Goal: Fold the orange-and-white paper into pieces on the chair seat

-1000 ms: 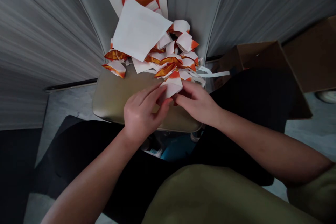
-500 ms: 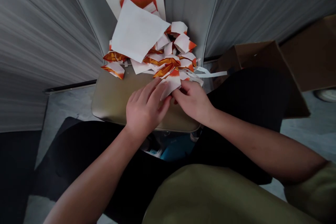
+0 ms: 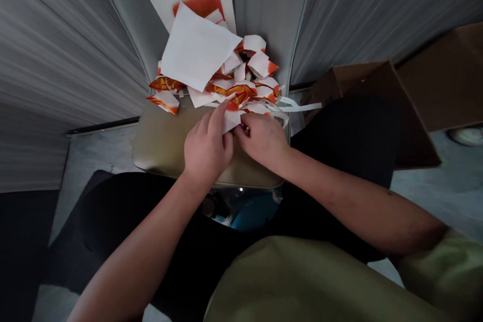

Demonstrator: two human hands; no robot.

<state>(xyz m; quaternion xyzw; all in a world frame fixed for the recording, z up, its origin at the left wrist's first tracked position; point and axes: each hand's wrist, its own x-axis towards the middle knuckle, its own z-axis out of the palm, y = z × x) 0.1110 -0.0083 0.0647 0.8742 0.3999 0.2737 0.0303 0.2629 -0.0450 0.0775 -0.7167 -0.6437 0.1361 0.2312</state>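
Observation:
Over the front part of a padded chair seat (image 3: 162, 138), both hands grip one piece of folded paper (image 3: 231, 119), white with an orange-red patch. My left hand (image 3: 206, 146) has its fingers closed on the paper's left side. Against the right edge my right hand (image 3: 264, 136) is pinched, its fingertips partly hidden behind the paper. Just beyond the hands lies a pile of folded paper pieces (image 3: 260, 63), white outside with orange and shiny gold parts. A plain white sheet (image 3: 199, 48) rests across the pile's left side.
A larger sheet with a red-orange block (image 3: 162, 2) leans on the chair's backrest (image 3: 260, 0). White paper strips (image 3: 302, 107) stick out past the seat's right edge. An open cardboard box (image 3: 377, 85) stands on the floor at right. Grey curtains (image 3: 68, 50) hang on both sides.
Both hands have shifted slightly left with the folded paper. My right hand has turned inward, its fingers now more curled at the paper's edge. The pile looks unchanged.

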